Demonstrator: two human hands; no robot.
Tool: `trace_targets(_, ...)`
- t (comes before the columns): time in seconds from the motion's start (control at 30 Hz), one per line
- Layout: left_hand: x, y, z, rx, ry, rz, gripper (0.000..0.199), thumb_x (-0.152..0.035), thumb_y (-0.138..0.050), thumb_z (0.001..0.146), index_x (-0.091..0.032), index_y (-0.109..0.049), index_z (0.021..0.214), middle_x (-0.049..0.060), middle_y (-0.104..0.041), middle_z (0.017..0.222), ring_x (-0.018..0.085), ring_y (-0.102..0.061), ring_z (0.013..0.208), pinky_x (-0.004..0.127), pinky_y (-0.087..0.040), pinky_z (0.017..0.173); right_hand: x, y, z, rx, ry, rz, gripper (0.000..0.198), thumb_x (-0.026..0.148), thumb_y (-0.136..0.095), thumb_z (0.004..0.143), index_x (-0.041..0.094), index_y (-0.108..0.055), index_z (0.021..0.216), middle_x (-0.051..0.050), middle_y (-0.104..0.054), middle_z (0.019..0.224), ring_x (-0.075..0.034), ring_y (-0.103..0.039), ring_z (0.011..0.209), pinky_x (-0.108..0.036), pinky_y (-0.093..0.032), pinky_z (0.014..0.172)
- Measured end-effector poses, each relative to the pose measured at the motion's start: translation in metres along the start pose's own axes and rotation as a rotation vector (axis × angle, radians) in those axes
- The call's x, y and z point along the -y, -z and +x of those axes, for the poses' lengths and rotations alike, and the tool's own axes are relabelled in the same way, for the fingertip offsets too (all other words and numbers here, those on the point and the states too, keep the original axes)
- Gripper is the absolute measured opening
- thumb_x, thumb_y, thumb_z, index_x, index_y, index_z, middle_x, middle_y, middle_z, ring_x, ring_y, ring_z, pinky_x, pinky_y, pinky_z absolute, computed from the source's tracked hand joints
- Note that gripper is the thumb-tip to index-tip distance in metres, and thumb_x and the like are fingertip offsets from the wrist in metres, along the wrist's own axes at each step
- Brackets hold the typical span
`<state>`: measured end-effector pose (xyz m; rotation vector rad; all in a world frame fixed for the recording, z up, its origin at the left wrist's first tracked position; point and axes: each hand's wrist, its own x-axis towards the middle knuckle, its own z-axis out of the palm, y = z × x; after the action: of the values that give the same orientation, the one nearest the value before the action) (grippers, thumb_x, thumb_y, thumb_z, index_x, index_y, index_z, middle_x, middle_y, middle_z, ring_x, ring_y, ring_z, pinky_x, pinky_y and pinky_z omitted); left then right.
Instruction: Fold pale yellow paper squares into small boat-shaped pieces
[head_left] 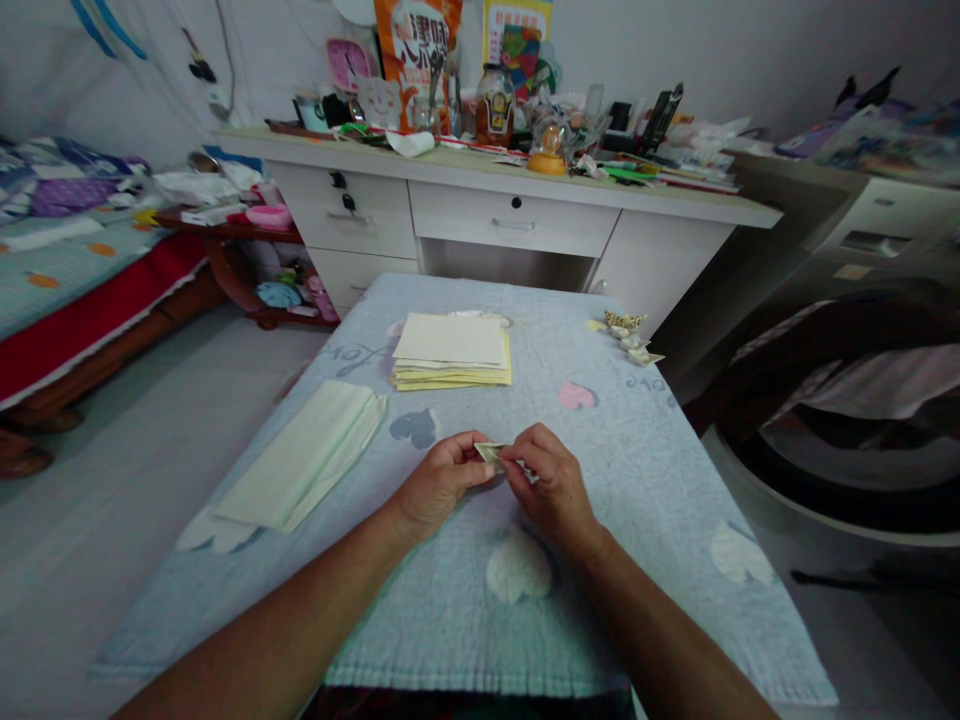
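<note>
A small folded piece of paper, pale and pointed at one corner, is pinched between my two hands above the table. My left hand grips its left side with thumb and fingers. On the right side, the thumb and fingertips of my right hand press together on the same paper. Farther back lies a stack of cream and yellow paper sheets. Left of my hands rest long folded pale green sheets. Several small folded paper pieces with pointed tips sit in a row near the table's right edge.
A light blue cloth with heart patterns covers the table. Behind it stands a white desk crowded with a jar, an orange bag and other items. A bed is at left, a front-loading washing machine at right.
</note>
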<state>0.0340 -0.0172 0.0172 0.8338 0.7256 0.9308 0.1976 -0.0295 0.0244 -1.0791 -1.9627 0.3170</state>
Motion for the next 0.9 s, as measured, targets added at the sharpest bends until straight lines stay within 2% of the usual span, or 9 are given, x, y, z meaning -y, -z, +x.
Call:
trace_targets(0.2, 0.001, -0.001, 0.001, -0.023, 0.008, 0.005, 0.02, -0.029, -0.073, 0.072, -0.012, -0.064, 0.078, 0.002, -0.062, 0.075, 0.012, -0.056, 0.072, 0.025, -0.042, 0.071, -0.004, 0.0, -0.002, 0.009, 0.008, -0.061, 0.017, 0.011, -0.054, 0.085, 0.021, -0.068, 0.084, -0.002, -0.052, 0.074, -0.014, -0.051, 0.069, -0.024, -0.041, 0.06)
trace_targets(0.5, 0.002, -0.002, 0.001, -0.002, 0.003, -0.031, 0.015, -0.026, -0.071, 0.076, -0.012, -0.067, 0.079, 0.004, -0.065, 0.079, 0.013, -0.058, 0.077, 0.025, -0.046, 0.074, -0.003, 0.001, 0.0, 0.033, 0.004, -0.035, 0.014, 0.01, -0.053, 0.084, 0.019, -0.063, 0.081, -0.002, -0.053, 0.075, -0.015, -0.052, 0.073, -0.026, -0.041, 0.063)
trace_targets(0.67, 0.002, -0.001, 0.003, -0.037, 0.001, -0.089, 0.018, -0.029, -0.072, 0.076, -0.013, -0.068, 0.083, 0.005, -0.068, 0.086, 0.014, -0.061, 0.082, 0.024, -0.049, 0.074, 0.0, 0.009, 0.0, 0.064, -0.048, 0.049, 0.018, 0.013, -0.055, 0.081, 0.019, -0.058, 0.098, -0.003, -0.052, 0.085, -0.016, -0.052, 0.079, -0.027, -0.042, 0.067)
trace_targets(0.8, 0.001, 0.0, 0.004, -0.105, 0.022, -0.122, 0.026, -0.033, -0.074, 0.074, -0.012, -0.069, 0.087, 0.007, -0.07, 0.09, 0.016, -0.064, 0.082, 0.025, -0.051, 0.07, -0.002, 0.013, -0.001, -0.003, -0.11, 0.074, 0.023, 0.015, -0.058, 0.075, 0.02, -0.049, 0.096, -0.002, -0.05, 0.088, -0.016, -0.049, 0.077, -0.028, -0.042, 0.066)
trace_targets(0.9, 0.001, 0.001, 0.005, -0.135, 0.032, -0.131, 0.028, -0.036, -0.075, 0.073, -0.012, -0.07, 0.088, 0.007, -0.071, 0.086, 0.015, -0.065, 0.077, 0.025, -0.052, 0.068, -0.006, 0.012, -0.003, 0.027, -0.16, 0.069, 0.025, 0.016, -0.059, 0.073, 0.02, -0.047, 0.096, -0.002, -0.049, 0.088, -0.016, -0.048, 0.075, -0.027, -0.042, 0.065)
